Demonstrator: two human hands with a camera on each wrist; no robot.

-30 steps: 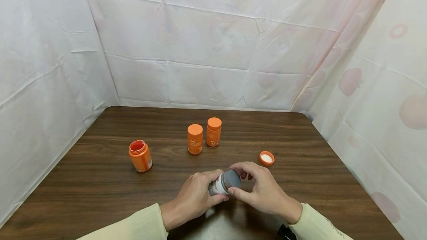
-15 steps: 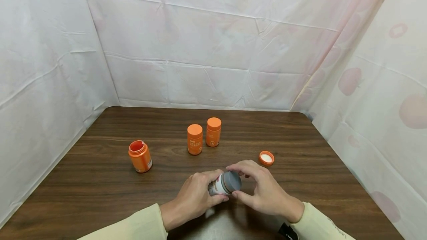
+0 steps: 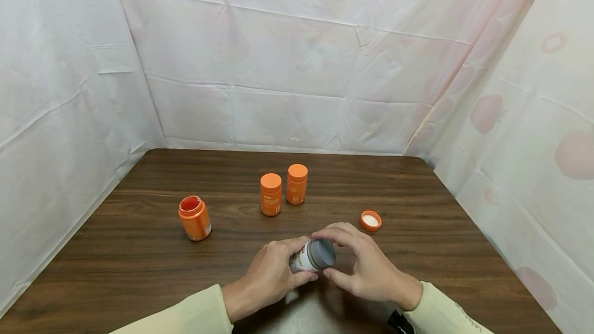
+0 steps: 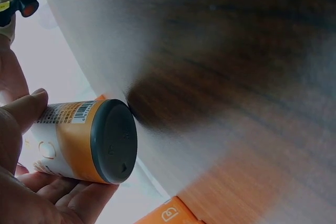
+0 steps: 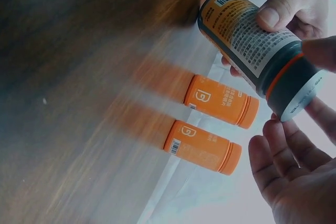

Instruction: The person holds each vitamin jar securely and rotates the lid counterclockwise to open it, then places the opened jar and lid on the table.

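My left hand (image 3: 271, 267) grips a supplement bottle (image 3: 301, 259) with a white and orange label, thumb on one side and fingers on the other. The bottle is tilted, its dark base (image 4: 114, 141) close over the table and its grey cap (image 3: 323, 252) toward my right hand (image 3: 371, 264). My right thumb and fingers curve round that cap, with fingertips right at its edge. In the right wrist view the cap (image 5: 299, 90) sits on the bottle, with an orange ring (image 5: 283, 74) below it. My left thumb (image 5: 275, 14) presses on the label there.
Two capped orange bottles (image 3: 271, 195) (image 3: 297, 184) stand behind my hands. An uncapped orange bottle (image 3: 195, 219) is at the left, and an orange lid (image 3: 370, 220) lies upturned at the right. White sheets (image 3: 287, 61) hang around the dark wooden table (image 3: 139, 267).
My right thumb has shifted from the cap's face to its lower edge, and the right fingers have slid a little left over its top. The left hand and bottle stay almost still.
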